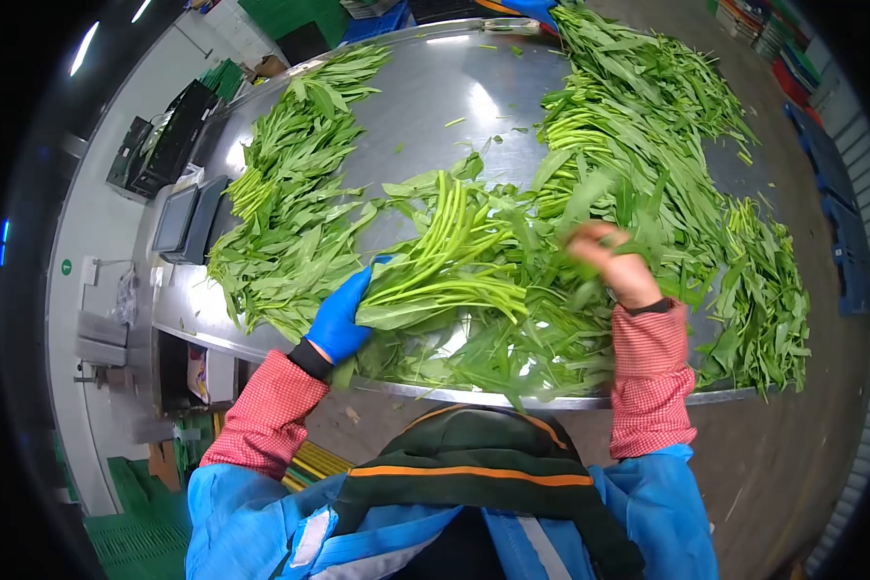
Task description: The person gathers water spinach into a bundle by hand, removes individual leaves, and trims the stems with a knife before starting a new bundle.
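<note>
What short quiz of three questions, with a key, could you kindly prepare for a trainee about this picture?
1. Which of the wearer's own hands has a blue glove?

2. True or false: leafy greens lie directly on the metal table.

3. The left hand is holding:
A) a knife
B) a bunch of stems and leaves
C) a roll of tape

Key:
1. The left one.
2. True.
3. B.

1 bunch of leafy greens point(435, 253) is held aslant, its pale green stems fanned into 2 clusters; beneath and beside it, loose greens point(570, 333) are strewn in a tangled layer.
</note>
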{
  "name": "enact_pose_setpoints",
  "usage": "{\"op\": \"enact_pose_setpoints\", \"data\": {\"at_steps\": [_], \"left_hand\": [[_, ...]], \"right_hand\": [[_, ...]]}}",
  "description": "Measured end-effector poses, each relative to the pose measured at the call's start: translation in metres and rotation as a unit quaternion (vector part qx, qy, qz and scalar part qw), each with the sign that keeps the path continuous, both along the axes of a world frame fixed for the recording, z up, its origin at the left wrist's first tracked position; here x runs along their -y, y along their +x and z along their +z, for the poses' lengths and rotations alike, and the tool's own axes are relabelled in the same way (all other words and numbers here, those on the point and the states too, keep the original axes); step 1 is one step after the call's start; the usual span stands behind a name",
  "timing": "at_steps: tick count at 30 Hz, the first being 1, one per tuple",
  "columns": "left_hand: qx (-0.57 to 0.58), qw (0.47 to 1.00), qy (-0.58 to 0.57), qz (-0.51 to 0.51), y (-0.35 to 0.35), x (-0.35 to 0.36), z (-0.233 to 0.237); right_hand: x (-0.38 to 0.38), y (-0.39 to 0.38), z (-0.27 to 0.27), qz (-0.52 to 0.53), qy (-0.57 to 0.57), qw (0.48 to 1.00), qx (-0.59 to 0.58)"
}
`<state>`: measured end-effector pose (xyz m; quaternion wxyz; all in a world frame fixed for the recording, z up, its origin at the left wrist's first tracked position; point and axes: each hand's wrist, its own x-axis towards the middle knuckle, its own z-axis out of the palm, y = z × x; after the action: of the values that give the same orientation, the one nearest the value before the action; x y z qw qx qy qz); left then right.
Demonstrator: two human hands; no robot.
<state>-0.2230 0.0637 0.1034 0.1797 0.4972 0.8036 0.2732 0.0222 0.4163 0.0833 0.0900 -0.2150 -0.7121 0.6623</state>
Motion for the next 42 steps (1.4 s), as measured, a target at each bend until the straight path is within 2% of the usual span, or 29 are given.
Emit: {"op": "enact_pose_setpoints", "data": {"at_steps": [1, 2, 3, 4, 7, 10, 11, 14, 15, 16, 19, 20, 21, 23, 24, 26, 28, 30, 33, 35, 38, 40, 42], "left_hand": [[0.005, 1.000, 0.003, -0.006, 0.001, -0.002, 0.004], [0.009, 1.000, 0.006, -0.013, 0.003, -0.006, 0.011], [0.044, 0.999, 0.010, -0.018, 0.014, -0.017, 0.028], [0.021, 0.999, 0.007, -0.040, 0.013, -0.019, 0.027], [-0.066, 0.991, 0.008, -0.113, 0.007, -0.020, 0.013], [-0.086, 0.986, -0.037, -0.138, 0.011, -0.024, 0.012], [-0.082, 0.986, -0.055, -0.132, 0.012, -0.023, 0.016], [-0.057, 0.991, -0.020, -0.120, 0.014, -0.017, 0.025], [-0.005, 0.993, -0.027, -0.114, 0.010, -0.012, 0.025], [0.012, 0.994, -0.019, -0.106, 0.008, -0.008, 0.023], [0.087, 0.993, -0.011, -0.077, 0.008, -0.002, 0.018], [0.123, 0.990, -0.015, -0.071, 0.009, -0.003, 0.018], [0.158, 0.985, -0.018, -0.065, 0.011, -0.006, 0.018], [0.222, 0.973, -0.028, -0.051, 0.013, -0.009, 0.018], [0.252, 0.966, -0.035, -0.042, 0.014, -0.008, 0.017], [0.335, 0.941, -0.036, -0.022, 0.015, -0.008, 0.018], [0.442, 0.897, -0.020, 0.005, 0.016, -0.005, 0.019], [0.425, 0.904, -0.036, 0.017, 0.010, 0.002, 0.012], [0.386, 0.922, -0.036, 0.011, 0.009, 0.003, 0.012], [0.368, 0.929, -0.038, 0.007, 0.008, 0.003, 0.012], [0.367, 0.929, -0.053, 0.014, 0.011, 0.000, 0.018], [0.413, 0.909, -0.045, 0.016, 0.014, -0.002, 0.019], [0.452, 0.892, -0.028, 0.015, 0.015, -0.003, 0.018]], "right_hand": [[0.004, -0.006, -0.012, 0.076, 0.220, 0.965, 0.125], [0.009, -0.006, -0.020, 0.038, 0.353, 0.923, 0.144], [0.010, -0.014, -0.013, 0.000, 0.227, 0.970, 0.087], [0.011, -0.022, -0.004, -0.036, 0.094, 0.994, 0.028], [0.030, -0.045, 0.020, -0.029, -0.033, 0.994, -0.103], [0.042, -0.064, 0.009, 0.067, -0.111, 0.985, -0.113], [0.043, -0.064, 0.006, 0.039, -0.015, 0.994, -0.098], [0.013, -0.040, 0.020, -0.078, 0.000, 0.994, -0.071], [-0.008, -0.026, 0.009, -0.127, -0.117, 0.972, -0.159], [-0.020, -0.019, 0.005, -0.173, -0.232, 0.926, -0.244], [-0.009, -0.018, 0.002, -0.134, -0.156, 0.968, -0.147], [0.002, -0.024, 0.002, -0.058, -0.073, 0.995, -0.027], [0.013, -0.029, 0.001, 0.015, -0.007, 0.999, -0.040], [0.033, -0.039, 0.005, 0.063, -0.153, 0.979, -0.116], [0.043, -0.047, 0.010, 0.079, -0.176, 0.978, -0.076], [0.062, -0.060, 0.007, 0.117, -0.203, 0.964, -0.124], [0.047, -0.052, 0.017, -0.045, -0.187, 0.975, -0.110], [0.017, -0.042, 0.015, -0.124, -0.237, 0.938, -0.218], [0.010, -0.032, 0.019, -0.112, -0.201, 0.955, -0.185], [0.020, -0.034, 0.024, -0.102, -0.136, 0.973, -0.154], [0.024, -0.040, 0.019, -0.076, -0.022, 0.993, -0.089], [0.031, -0.049, 0.014, -0.050, 0.048, 0.996, -0.050], [0.032, -0.053, 0.005, 0.053, -0.002, 0.999, -0.004]]}}
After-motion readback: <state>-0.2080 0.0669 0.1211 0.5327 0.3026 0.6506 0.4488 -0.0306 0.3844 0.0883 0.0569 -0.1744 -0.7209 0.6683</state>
